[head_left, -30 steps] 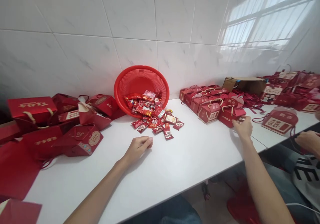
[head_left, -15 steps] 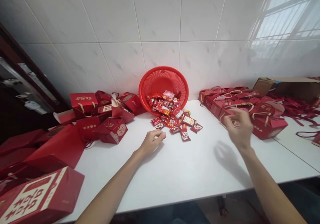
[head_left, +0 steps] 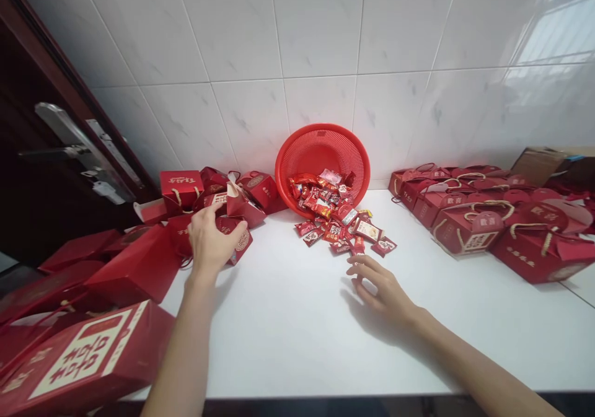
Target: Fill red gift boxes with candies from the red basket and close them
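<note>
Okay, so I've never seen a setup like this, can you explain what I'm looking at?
There's no machine here, just a person's bare hands, seen by a camera worn on their head, looking forward and down. On the white table, a red plastic basket leans by the tiled wall, with wrapped candies inside and spread out in front. Red gift boxes stand left and right. The left hand is spread over a small red box; I can't tell whether it touches. The right hand is by the nearest candies, seemingly holding nothing.
</note>
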The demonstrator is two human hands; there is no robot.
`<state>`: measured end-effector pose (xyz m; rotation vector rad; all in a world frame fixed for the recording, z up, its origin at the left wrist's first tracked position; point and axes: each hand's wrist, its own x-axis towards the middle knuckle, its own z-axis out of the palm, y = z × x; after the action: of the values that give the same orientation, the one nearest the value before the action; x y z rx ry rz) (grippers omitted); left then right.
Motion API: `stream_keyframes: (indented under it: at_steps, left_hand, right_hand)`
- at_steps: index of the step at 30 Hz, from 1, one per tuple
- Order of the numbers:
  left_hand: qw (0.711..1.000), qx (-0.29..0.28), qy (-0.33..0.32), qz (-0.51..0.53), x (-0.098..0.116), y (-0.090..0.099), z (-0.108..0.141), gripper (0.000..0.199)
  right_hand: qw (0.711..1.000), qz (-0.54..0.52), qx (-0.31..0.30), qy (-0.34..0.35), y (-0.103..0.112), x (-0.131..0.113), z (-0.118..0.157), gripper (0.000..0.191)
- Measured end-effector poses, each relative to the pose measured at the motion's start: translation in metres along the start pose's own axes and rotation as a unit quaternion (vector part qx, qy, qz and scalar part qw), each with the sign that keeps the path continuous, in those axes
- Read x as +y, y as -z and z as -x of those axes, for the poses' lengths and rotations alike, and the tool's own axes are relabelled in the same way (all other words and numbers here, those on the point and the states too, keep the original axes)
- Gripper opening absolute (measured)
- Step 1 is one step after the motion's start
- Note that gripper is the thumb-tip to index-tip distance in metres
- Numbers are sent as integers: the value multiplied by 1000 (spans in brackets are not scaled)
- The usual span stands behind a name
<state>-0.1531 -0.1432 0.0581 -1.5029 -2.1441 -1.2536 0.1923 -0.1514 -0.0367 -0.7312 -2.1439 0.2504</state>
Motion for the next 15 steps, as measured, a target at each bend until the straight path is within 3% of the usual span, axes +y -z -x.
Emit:
stream_keyframes:
  at_steps: [3, 7, 12, 15]
  left_hand:
    - [986, -82, 104, -99, -7, 2, -2, 89]
    - [969, -138, 159, -127, -16, 2, -2, 98]
    - [968, -177, 155, -86, -27, 29, -3, 95]
    - [969, -227, 102, 3, -16, 46, 5, 94]
  right_hand:
    - [1000, -25, 0, -8, 0, -2, -1, 19]
    - [998, -46, -19, -30, 0, -5, -2, 19]
    - [995, -85, -10, -58, -1, -2, -1, 16]
    - [992, -103, -5, -68, 0, 0, -5, 13]
